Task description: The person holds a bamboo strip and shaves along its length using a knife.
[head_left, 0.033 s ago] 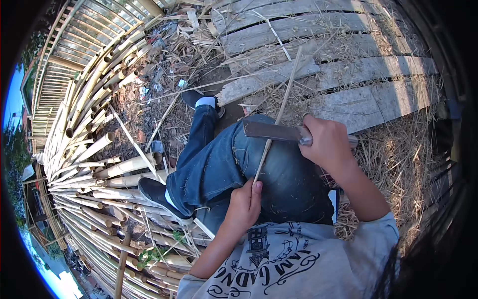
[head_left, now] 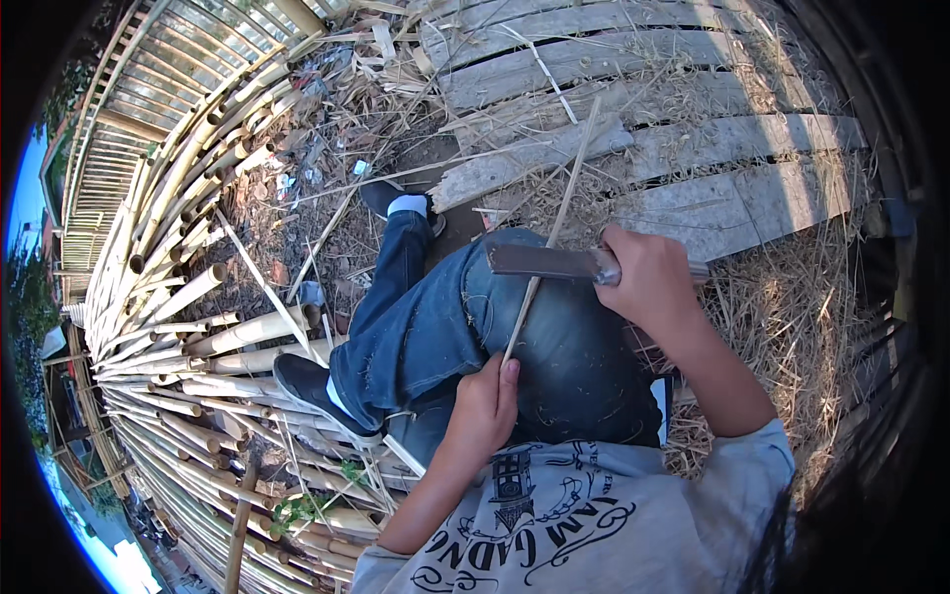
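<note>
A long thin bamboo strip (head_left: 571, 190) slants across my jeans-covered thigh (head_left: 579, 342), its far end reaching over the wooden planks. Its near end is pinched between the thumb and fingers of my left hand (head_left: 482, 408), close to my shirt. My right hand (head_left: 648, 282) is wrapped round the handle of a broad-bladed knife (head_left: 544, 262). The blade lies crosswise over the strip above my thigh, pointing left. Whether the edge bites into the strip, I cannot tell.
Grey wooden planks (head_left: 732, 203) strewn with shavings are at the far right. Cut bamboo poles (head_left: 257, 332) lie piled on the left, below a bamboo fence (head_left: 178, 74). Dry shavings (head_left: 782, 327) heap up at my right. My shoes (head_left: 317, 391) are near loose sticks.
</note>
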`<state>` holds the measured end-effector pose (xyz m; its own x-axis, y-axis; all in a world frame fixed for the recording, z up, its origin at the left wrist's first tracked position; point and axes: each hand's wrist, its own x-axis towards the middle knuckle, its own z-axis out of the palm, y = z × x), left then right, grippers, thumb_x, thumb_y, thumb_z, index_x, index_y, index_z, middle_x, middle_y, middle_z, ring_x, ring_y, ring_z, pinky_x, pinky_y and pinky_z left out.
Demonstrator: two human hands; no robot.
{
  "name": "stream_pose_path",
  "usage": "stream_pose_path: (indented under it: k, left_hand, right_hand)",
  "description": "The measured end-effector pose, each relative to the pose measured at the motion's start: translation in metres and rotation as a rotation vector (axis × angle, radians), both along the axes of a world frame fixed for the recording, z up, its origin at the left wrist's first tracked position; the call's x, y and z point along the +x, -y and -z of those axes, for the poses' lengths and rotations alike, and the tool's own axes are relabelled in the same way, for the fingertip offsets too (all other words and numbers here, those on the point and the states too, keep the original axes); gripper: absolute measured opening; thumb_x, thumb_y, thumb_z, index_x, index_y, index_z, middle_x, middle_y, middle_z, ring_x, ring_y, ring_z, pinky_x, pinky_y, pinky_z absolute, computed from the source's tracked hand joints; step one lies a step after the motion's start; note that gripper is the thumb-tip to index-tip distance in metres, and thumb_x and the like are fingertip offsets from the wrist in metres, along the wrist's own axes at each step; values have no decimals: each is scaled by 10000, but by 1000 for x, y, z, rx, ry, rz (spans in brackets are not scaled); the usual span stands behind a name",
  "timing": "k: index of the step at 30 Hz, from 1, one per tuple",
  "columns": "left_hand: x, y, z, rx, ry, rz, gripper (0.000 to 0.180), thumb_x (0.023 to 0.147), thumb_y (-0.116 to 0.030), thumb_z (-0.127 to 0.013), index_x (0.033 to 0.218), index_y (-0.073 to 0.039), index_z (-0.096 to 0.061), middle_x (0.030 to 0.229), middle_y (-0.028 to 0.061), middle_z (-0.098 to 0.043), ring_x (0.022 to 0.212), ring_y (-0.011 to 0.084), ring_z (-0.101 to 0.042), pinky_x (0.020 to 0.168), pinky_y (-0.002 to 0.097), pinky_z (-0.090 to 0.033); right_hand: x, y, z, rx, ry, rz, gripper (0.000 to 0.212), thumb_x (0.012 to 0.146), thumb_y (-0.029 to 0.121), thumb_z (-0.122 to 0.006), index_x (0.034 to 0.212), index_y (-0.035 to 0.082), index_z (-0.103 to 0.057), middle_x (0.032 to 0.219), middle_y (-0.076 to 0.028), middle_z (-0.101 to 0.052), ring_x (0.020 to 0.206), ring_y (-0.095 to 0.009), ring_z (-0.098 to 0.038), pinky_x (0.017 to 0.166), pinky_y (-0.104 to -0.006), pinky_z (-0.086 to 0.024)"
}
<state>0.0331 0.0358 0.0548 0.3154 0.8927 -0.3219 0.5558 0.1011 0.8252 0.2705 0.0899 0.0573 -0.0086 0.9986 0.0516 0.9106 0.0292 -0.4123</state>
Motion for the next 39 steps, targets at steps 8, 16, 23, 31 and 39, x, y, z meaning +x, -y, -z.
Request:
stream_pose_path:
  k: [8, 16, 23, 31, 39]
  left_hand:
    - [-9, 11, -8, 79, -15, 7, 266, 996, -194, -442, 865, 26, -516, 614, 263, -521, 618, 470, -557, 542, 499, -399]
    - [-14, 21, -5, -58, 124, -77, 348, 1017, -232, -406, 816, 35, -501, 595, 238, -490, 560, 418, -524, 544, 424, -403]
    - [-24, 37, 1, -130, 208, -121, 429, 1037, -300, -358, 743, -8, -468, 596, 22, -430, 546, 114, -397, 518, 300, -358]
    - [-31, 38, 9, -202, 303, -140, 446, 1041, -331, -338, 738, -32, -468, 586, -8, -415, 539, 89, -385, 500, 267, -334]
    - [-14, 24, 7, -190, 294, -124, 441, 1043, -339, -320, 758, -32, -458, 586, -7, -404, 536, 85, -382, 492, 265, -329]
  right_hand:
    - [17, -25, 33, 387, 39, -50, 236, 632, 168, -710, 726, 68, -519, 632, -111, -567, 600, -329, -593, 541, -435, -451]
    - [10, -46, 34, 530, 97, -54, 240, 657, 184, -704, 712, 71, -500, 632, -102, -557, 596, -323, -587, 540, -437, -447]
    - [24, -52, 29, 503, 155, -2, 239, 674, 177, -700, 725, 65, -495, 646, -115, -564, 612, -346, -581, 552, -446, -443]
    - [4, -29, 13, 149, 133, 40, 242, 655, 135, -702, 804, 60, -527, 685, -142, -591, 655, -370, -603, 588, -455, -464]
    - [-18, -32, -1, 206, 124, -148, 257, 661, 112, -697, 849, 50, -533, 714, -140, -589, 700, -378, -610, 604, -461, -487]
